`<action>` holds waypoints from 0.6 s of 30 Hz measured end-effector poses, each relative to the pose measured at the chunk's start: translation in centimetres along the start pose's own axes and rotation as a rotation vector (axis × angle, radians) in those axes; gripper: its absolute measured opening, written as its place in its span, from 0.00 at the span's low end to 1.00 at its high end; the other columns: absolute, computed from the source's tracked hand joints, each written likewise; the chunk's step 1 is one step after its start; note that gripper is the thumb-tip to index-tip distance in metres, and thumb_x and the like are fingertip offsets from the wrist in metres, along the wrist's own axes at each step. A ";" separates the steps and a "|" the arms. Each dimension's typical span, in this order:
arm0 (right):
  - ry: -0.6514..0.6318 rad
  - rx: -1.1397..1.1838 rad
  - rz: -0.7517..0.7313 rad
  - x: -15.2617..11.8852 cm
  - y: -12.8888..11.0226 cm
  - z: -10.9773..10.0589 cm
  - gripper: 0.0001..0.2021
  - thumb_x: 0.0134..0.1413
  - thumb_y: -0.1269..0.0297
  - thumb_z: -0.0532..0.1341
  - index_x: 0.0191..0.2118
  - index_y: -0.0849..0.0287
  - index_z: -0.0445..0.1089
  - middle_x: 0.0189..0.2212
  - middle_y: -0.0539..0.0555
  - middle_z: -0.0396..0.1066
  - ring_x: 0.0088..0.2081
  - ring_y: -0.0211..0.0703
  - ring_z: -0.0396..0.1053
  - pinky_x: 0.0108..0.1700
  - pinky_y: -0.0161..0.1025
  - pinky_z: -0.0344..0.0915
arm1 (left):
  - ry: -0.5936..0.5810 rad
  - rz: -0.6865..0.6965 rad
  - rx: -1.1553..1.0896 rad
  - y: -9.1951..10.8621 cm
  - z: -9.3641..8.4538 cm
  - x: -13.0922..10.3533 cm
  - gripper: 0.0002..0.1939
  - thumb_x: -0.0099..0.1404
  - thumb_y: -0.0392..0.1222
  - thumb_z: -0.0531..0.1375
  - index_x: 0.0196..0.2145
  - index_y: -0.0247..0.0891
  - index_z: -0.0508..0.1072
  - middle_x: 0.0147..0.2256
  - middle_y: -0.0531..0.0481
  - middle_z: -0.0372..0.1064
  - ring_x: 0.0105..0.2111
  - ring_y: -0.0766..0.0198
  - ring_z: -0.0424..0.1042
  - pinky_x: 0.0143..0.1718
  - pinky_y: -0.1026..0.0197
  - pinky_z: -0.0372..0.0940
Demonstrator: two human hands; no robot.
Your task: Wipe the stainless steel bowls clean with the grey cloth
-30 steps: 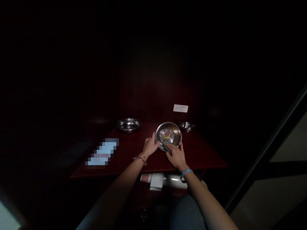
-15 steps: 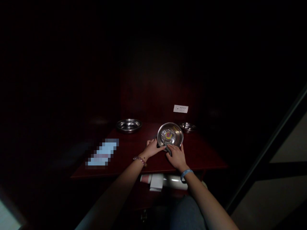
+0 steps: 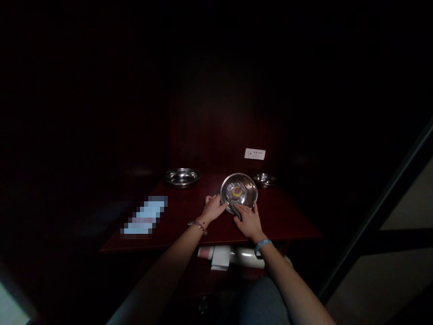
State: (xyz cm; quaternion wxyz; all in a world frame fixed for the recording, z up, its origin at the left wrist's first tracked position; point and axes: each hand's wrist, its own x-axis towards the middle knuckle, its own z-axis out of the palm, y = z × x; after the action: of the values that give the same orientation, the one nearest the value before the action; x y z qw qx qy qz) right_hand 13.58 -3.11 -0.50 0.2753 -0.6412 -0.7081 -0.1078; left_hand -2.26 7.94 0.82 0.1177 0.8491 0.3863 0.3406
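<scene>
A shiny steel bowl [image 3: 248,187] with a round yellow and red sticker on its inner bottom is tilted up toward me above the tabletop. My left hand [image 3: 213,209] grips its lower left rim, with some fingers hidden behind it. My right hand [image 3: 250,222] is closed over a grey cloth [image 3: 236,211], pressed onto the lower rim. One of its fingers reaches along the right side of the bowl. Most of the cloth is hidden under the fingers.
A wide steel dish [image 3: 182,177] sits at the back left of the dark red table [image 3: 189,203], and a smaller steel bowl [image 3: 264,180] at the back right. A blurred-out bright rectangle [image 3: 145,217] lies left. Paper cups [image 3: 205,253] rest on the shelf below. A socket [image 3: 255,154] is on the wall.
The bowl has turned and shifted slightly left. My right hand and the cloth have moved a little left along the rim, and my left thumb has drawn back from the cloth.
</scene>
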 end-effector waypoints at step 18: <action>0.004 0.008 -0.005 0.0 0.1 0.0 0.22 0.58 0.60 0.55 0.58 0.50 0.65 0.56 0.53 0.69 0.58 0.46 0.64 0.68 0.55 0.26 | 0.123 -0.065 0.030 0.0 -0.5 0.1 0.19 0.72 0.52 0.44 0.49 0.41 0.65 0.41 0.45 0.74 0.45 0.56 0.71 0.51 0.54 0.53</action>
State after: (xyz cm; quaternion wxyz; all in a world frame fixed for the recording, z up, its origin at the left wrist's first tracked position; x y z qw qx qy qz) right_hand 13.63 -3.09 -0.55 0.2792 -0.6379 -0.7097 -0.1070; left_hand -2.50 7.99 1.27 0.0920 0.8150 0.4254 0.3824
